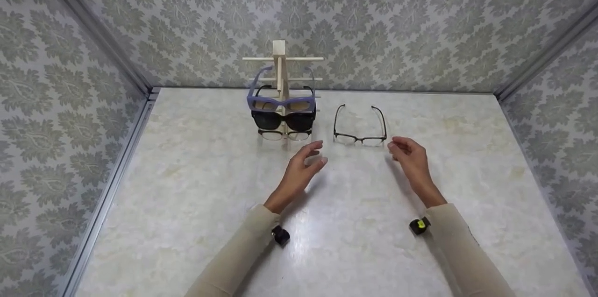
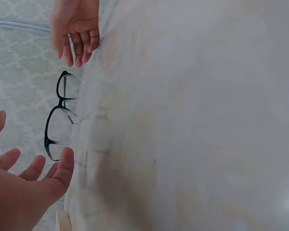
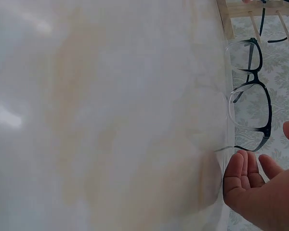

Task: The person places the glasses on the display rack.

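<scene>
A pair of dark-rimmed eyeglasses (image 1: 359, 140) rests on the table, its temples unfolded toward the back wall. To its left, my left hand (image 1: 301, 166) hovers with fingers and thumb apart, holding nothing. My right hand (image 1: 412, 159) is close to the right end of the same eyeglasses (image 3: 255, 79), its fingers loosely bent and nothing in them. Whether its fingertips touch the frame is hard to tell. Left of the eyeglasses stands a wooden rack (image 1: 279, 48) carrying blue-framed sunglasses (image 1: 280, 105), black sunglasses (image 1: 299, 122) and, lowest, thin dark-rimmed glasses (image 1: 284, 136).
The pale marbled table (image 1: 187, 194) ends at a patterned back wall (image 1: 397, 17), with side panels left and right. Thin wooden pegs (image 1: 306, 59) stick out from both sides of the rack. Small black cameras sit at both wrists.
</scene>
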